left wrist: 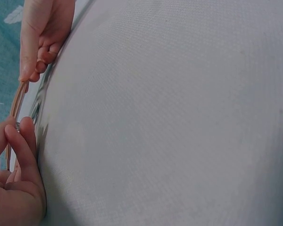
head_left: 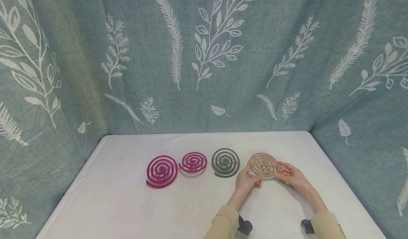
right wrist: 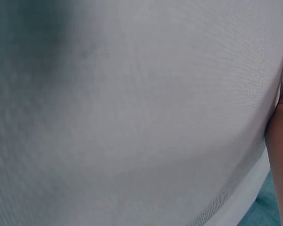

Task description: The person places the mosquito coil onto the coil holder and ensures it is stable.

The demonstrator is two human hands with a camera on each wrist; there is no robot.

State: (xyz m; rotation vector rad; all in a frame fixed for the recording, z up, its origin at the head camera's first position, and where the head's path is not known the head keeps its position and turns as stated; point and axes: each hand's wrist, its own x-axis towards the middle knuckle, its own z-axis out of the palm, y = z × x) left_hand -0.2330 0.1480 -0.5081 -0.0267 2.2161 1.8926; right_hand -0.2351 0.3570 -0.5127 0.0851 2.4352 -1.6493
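Note:
A tan mosquito coil (head_left: 264,164) is held at the right of the row of coils. My left hand (head_left: 246,181) pinches its near left edge between thumb and fingers. On the opposite side, my right hand (head_left: 294,178) grips the right edge. Seen edge-on in the left wrist view, the thin coil (left wrist: 19,98) spans the two hands, and a small shiny bit shows by the left fingertips. Only part of the right hand (right wrist: 282,127) enters the right wrist view, its grip out of frame. Just left of my left hand lies a dark green mosquito coil (head_left: 225,162).
Farther left are two magenta mosquito coils, one flat-looking (head_left: 162,169) and another (head_left: 193,161) that appears raised above the cloth. A white cloth covers the table (head_left: 127,210). Blue-green curtains (head_left: 204,100) with white leaf prints enclose the back and sides.

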